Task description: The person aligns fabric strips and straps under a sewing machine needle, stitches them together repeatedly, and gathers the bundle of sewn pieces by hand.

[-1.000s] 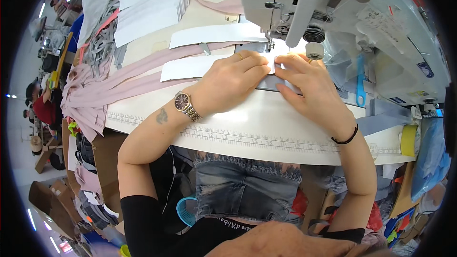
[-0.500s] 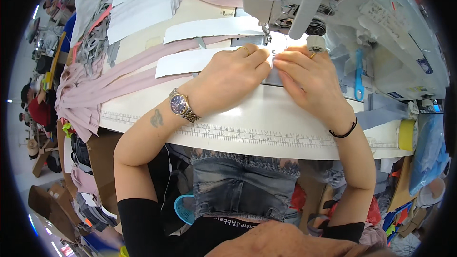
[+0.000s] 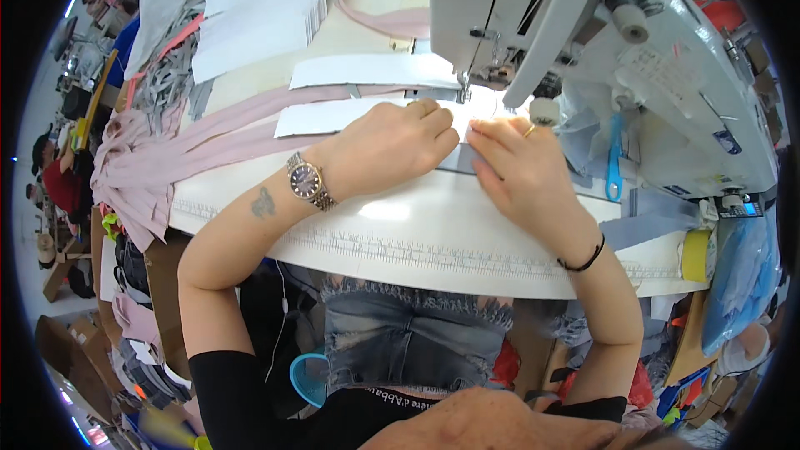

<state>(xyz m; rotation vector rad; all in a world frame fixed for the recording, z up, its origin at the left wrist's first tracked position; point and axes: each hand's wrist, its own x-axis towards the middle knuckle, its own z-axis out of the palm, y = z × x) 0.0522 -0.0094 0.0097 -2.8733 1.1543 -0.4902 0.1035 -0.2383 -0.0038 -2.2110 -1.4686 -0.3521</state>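
My left hand (image 3: 400,137), with a wristwatch, has bent fingers closed on the right end of the lower white strip (image 3: 317,117), just in front of the sewing machine's presser foot (image 3: 464,89). My right hand (image 3: 521,171) is beside it, fingertips pinched at that end in the bright work light; the held edge is partly hidden. A second white strip (image 3: 354,71) lies behind, reaching to the foot. Long pink fabric strips (image 3: 196,143) run leftward beneath and between the white ones to a gathered heap.
The machine (image 3: 462,4) fills the upper right. A white stack (image 3: 242,29) and grey scraps (image 3: 162,42) lie back left. A blue tool (image 3: 615,162) and yellow tape roll (image 3: 696,254) sit at right. A co-worker (image 3: 58,175) is at far left; cardboard boxes stand below.
The whole view has shifted slightly. My hands stay at the lower strip's end by the foot, with small finger movements, the left fingers drawing slightly away from the right ones.
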